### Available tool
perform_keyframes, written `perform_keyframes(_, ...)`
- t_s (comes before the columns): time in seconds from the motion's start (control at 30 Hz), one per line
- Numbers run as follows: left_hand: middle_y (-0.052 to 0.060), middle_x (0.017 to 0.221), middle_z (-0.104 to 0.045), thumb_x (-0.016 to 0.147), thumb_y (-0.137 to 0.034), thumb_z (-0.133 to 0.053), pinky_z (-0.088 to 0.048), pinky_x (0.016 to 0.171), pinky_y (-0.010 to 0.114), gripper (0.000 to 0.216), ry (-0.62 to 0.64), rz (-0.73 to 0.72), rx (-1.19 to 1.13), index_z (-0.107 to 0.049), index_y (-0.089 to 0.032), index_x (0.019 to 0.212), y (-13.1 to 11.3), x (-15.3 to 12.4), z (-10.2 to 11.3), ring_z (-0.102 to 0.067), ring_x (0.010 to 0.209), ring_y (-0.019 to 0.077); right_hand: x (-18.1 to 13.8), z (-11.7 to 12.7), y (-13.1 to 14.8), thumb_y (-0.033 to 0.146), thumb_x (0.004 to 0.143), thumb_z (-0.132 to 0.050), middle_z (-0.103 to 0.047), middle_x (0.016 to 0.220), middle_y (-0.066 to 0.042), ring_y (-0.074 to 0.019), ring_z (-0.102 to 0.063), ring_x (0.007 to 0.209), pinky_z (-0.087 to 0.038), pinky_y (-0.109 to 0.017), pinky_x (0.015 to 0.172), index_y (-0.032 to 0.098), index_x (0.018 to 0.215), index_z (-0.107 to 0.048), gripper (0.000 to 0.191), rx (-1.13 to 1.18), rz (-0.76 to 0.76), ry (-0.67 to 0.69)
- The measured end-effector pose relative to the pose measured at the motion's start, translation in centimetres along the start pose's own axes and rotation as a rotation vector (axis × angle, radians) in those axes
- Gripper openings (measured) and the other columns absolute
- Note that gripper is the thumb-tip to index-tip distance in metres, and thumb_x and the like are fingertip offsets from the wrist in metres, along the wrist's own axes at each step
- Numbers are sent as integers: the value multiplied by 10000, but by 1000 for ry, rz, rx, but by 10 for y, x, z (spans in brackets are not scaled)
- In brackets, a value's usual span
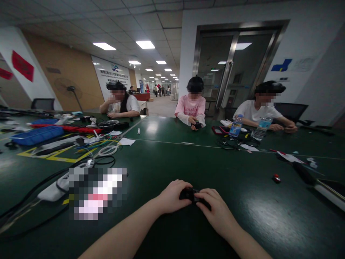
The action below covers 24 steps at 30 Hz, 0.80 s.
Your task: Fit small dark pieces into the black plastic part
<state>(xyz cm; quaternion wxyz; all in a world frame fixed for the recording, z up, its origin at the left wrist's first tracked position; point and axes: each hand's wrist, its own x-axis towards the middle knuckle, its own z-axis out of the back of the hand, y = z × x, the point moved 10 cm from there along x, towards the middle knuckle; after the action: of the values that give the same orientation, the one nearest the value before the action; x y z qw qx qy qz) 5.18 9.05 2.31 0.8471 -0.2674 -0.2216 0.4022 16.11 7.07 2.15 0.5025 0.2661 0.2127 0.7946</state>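
Glossy dark-green table, smooth

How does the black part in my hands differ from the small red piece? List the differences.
The black part is black; the red piece is bright red. The black part is gripped between left hand and right hand; the red piece lies untouched on the green table, farther right. Both are small.
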Motion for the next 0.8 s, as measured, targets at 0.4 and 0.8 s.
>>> perform_keyframes(0.4, 57, 1109, -579, 772, -286, -645, -412, 895, 390, 414, 36, 46, -18, -529, -236, 1167, 3, -1, -1, -519, 1032, 245, 3, -2, -14, 234, 785, -597, -594, 979, -13, -212, -537, 952, -460, -351, 834, 309, 1030, -658, 264, 31, -105, 31)
perform_keyframes(0.8, 55, 1079, -586, 766, -269, -652, -425, 873, 372, 405, 23, 34, 20, -532, -224, 1149, 1, -1, -1, -529, 990, 235, -2, 5, -18, 196, 728, -607, -545, 1187, -37, -238, -490, 1132, -394, -389, 982, 287, 1089, -599, 373, 81, -114, -65)
